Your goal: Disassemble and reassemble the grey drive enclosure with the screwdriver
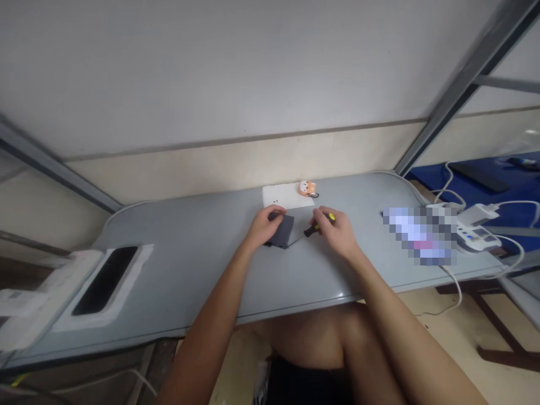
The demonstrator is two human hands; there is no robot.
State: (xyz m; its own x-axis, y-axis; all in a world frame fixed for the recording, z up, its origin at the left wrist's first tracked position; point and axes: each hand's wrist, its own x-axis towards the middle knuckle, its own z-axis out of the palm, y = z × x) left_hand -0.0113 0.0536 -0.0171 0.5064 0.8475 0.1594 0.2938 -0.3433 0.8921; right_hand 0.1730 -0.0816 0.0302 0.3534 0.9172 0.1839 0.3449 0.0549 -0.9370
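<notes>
My left hand rests on a small dark grey box-shaped device lying on the grey table, fingers curled over its top edge. My right hand is closed round a small screwdriver with a yellow and black handle, its thin tip pointing left toward the device. Just behind both hands lies a white card or sheet, with a small orange and white figurine at its right end.
At the table's left end a black phone-like slab lies in white foam packaging. On the right sit a blurred-out item and a white power strip with cables. Metal frame posts rise left and right; a wall stands behind.
</notes>
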